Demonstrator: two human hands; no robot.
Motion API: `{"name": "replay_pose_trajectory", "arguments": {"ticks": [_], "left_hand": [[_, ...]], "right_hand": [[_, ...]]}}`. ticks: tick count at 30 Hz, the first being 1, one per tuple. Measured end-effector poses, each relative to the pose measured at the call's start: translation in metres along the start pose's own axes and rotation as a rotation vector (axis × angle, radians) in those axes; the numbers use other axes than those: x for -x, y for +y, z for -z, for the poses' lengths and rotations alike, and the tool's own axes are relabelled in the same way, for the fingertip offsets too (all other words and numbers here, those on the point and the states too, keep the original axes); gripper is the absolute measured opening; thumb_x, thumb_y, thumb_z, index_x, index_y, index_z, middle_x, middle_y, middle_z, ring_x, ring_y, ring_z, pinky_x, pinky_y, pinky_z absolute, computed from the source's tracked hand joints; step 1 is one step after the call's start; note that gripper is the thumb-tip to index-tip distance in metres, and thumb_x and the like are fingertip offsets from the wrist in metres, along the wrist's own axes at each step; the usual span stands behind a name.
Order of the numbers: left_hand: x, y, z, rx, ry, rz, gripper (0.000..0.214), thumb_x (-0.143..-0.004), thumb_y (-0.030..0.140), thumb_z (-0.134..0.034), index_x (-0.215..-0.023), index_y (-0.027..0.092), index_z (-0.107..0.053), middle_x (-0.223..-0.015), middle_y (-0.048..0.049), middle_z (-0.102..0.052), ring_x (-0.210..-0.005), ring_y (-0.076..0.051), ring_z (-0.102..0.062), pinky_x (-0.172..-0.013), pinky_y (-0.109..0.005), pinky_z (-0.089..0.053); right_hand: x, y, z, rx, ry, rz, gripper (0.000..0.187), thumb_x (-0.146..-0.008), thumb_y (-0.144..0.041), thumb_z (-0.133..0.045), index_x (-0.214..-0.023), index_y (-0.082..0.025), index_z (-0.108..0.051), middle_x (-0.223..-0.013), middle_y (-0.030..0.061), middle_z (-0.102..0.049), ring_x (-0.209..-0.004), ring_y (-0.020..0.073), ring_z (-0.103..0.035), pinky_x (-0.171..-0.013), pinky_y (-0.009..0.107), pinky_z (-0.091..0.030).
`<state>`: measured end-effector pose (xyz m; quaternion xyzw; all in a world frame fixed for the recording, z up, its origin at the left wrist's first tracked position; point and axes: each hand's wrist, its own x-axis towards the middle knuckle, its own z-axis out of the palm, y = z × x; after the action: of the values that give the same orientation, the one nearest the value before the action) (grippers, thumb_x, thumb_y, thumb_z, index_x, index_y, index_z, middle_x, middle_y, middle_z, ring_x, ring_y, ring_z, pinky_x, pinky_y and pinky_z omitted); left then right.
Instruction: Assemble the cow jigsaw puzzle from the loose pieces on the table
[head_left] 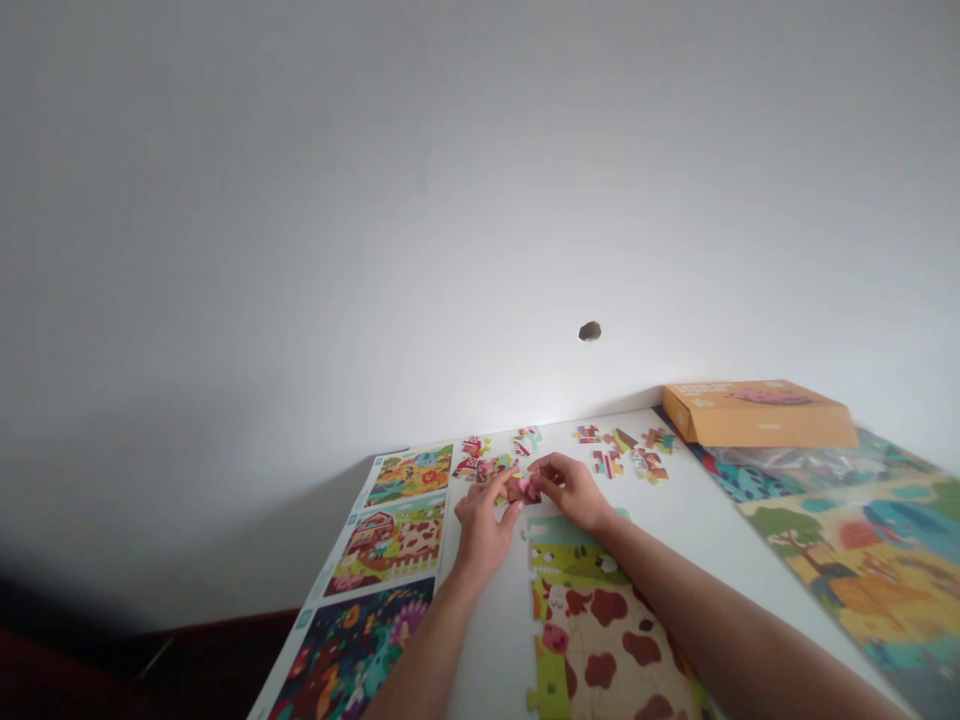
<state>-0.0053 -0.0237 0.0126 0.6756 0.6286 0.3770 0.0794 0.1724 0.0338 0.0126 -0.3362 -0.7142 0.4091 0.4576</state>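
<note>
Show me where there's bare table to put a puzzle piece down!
Bare white table runs between the cow puzzle and the picture mat, and a strip lies between that puzzle and the picture cards. It's crowded around the left hand and right hand, among loose pieces.

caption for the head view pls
Left hand and right hand meet over pink jigsaw pieces near a part-built cow puzzle
</note>
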Motion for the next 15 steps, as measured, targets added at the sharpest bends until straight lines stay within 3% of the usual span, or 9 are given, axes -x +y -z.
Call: {"name": "replay_pose_trajectory", "arguments": {"ticks": [4,9,15], "left_hand": [[-0.0009,-0.0019,-0.0012,0.002,0.033,0.003,0.049,-0.082,0.015,-0.065,-0.129,0.03,-0.062,-0.091,-0.0002,-0.071,-0.093,-0.02,-0.064,-0.095,-0.037,-0.048],[-0.0013,-0.0038,-0.0024,-0.042,0.07,0.034,0.052,-0.082,0.017,-0.066,-0.131,0.03,-0.059,-0.092,0.0006,-0.073,-0.093,-0.02,-0.065,-0.095,-0.037,-0.048],[-0.0018,-0.0053,-0.0026,-0.1,0.022,0.044,0.047,-0.082,0.018,-0.068,-0.127,0.029,-0.062,-0.107,-0.0006,-0.074,-0.103,-0.021,-0.062,-0.097,-0.037,-0.046]], "right_hand": [[0.0015,0.0009,-0.0002,0.159,0.006,0.071,0.027,-0.088,-0.033,-0.058,-0.11,-0.019,-0.066,-0.093,0.0049,-0.068,-0.076,0.0139,-0.062,-0.069,0.025,-0.05],[0.0009,0.0057,-0.0033,0.19,-0.025,0.028,0.033,-0.087,-0.025,-0.056,-0.119,-0.019,-0.06,-0.085,0.0016,-0.07,-0.066,0.0123,-0.06,-0.067,0.024,-0.048],[-0.0034,0.0043,0.0053,0.49,0.149,-0.228,0.03,-0.091,-0.029,-0.053,-0.118,-0.02,-0.062,-0.087,0.0023,-0.073,-0.077,0.0159,-0.066,-0.074,0.026,-0.048]]}}
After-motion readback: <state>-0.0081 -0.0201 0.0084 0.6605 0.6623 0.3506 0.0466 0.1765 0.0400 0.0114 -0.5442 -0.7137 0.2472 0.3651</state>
